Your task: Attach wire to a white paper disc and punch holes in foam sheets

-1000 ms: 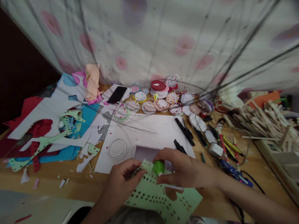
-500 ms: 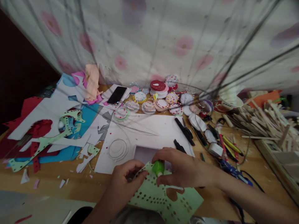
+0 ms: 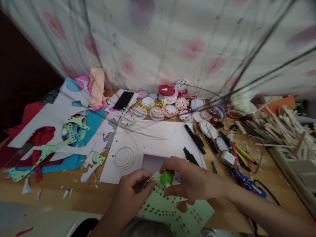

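Note:
My left hand (image 3: 132,194) pinches the upper left edge of a pale green sheet of paper (image 3: 197,210), thumb on top. The sheet is full of punched holes and has a larger cut-out on its right part. My right hand (image 3: 190,179) is closed around a small bright green craft hole punch (image 3: 166,178), set at the sheet's upper edge. Fingers hide part of the punch. Just behind both hands lies a shallow lilac box (image 3: 151,161), partly covered by them, on a large white sheet of paper (image 3: 153,138).
Cut coloured paper (image 3: 93,128) is heaped at left. Several layered paper discs (image 3: 157,113) line the back, beside a phone (image 3: 123,100). Black pens (image 3: 195,138), yellow-handled pliers (image 3: 244,156), a blue glue gun (image 3: 249,182) and wooden sticks (image 3: 278,125) lie to the right.
My right hand and the punch have shifted very slightly left along the paper's edge. My left hand has hardly moved.

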The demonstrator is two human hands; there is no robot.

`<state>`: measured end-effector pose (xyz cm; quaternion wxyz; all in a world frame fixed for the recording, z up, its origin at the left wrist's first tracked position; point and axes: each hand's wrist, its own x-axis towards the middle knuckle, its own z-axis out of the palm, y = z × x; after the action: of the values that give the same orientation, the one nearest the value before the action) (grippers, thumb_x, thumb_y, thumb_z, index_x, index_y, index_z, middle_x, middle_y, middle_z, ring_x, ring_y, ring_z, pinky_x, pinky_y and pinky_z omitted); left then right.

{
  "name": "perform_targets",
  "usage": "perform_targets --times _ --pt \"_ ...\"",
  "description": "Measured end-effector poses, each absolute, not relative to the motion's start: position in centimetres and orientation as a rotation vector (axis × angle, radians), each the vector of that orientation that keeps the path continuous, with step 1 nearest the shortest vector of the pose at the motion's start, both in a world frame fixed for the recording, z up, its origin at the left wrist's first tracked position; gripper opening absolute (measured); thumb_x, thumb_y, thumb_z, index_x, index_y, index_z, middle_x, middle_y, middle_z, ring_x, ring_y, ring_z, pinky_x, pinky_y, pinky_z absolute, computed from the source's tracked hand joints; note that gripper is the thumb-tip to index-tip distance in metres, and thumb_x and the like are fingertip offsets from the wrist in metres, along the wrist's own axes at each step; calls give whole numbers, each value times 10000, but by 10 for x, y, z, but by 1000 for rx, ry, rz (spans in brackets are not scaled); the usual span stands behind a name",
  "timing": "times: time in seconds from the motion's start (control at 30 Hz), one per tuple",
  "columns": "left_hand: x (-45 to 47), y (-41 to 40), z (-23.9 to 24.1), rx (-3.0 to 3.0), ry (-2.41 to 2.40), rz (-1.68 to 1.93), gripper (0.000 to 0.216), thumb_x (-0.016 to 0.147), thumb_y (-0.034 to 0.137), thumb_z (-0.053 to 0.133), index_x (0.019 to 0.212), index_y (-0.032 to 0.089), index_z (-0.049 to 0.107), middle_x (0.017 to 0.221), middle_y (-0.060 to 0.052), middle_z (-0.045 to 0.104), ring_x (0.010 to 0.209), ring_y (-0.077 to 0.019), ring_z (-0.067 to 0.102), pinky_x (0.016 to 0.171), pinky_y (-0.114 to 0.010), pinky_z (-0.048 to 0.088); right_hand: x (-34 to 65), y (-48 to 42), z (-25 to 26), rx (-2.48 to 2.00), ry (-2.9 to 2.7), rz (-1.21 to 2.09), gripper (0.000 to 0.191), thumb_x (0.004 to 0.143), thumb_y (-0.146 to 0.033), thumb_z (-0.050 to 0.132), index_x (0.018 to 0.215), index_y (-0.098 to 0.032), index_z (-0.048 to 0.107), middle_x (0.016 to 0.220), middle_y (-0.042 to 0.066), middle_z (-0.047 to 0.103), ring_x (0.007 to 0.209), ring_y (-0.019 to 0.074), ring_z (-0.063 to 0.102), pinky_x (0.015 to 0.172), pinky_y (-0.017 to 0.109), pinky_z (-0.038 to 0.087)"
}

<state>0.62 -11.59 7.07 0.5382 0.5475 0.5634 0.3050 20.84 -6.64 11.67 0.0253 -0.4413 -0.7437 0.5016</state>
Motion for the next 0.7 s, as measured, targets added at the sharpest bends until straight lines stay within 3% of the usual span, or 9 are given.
perform_targets --times 0.2,0.4,0.53,0.6,0.7 --pt "7 -116 72 1315 1347 730 97 781 238 591 773 178 667 714 -2 675 666 -139 619 600 -197 483 206 -69 108 -1307 -2316 1397 225 691 -262 718 880 -201 611 857 27 587 741 162 541 596 251 410" --pt "2 -116 73 1310 1330 718 103 784 254 599 821 192 672 776 -9 694 720 -148 636 644 -209 501 198 -69 113 -1440 -2377 1309 199 676 -247 705 839 -185 610 737 6 570 681 149 497 576 232 362" --pt "0 -109 84 1337 1237 647 417 672 296 737 1072 224 646 975 -35 706 869 -191 649 759 -259 515 194 -69 119 -1398 -2454 1273 178 667 -195 704 819 -177 613 743 5 595 709 156 514 636 255 361" --pt "2 -105 90 1397 1195 572 550 589 324 803 1108 231 646 1002 -33 709 898 -216 646 778 -281 512 192 -69 120 -1373 -2479 1247 163 667 -180 702 804 -170 615 756 10 609 723 162 523 665 269 357" --pt "7 -101 95 1451 1221 515 460 588 346 805 1019 226 698 939 -12 730 861 -226 652 734 -282 509 190 -70 120 -1344 -2494 1214 157 662 -159 693 798 -161 613 793 25 627 756 173 535 681 276 352"
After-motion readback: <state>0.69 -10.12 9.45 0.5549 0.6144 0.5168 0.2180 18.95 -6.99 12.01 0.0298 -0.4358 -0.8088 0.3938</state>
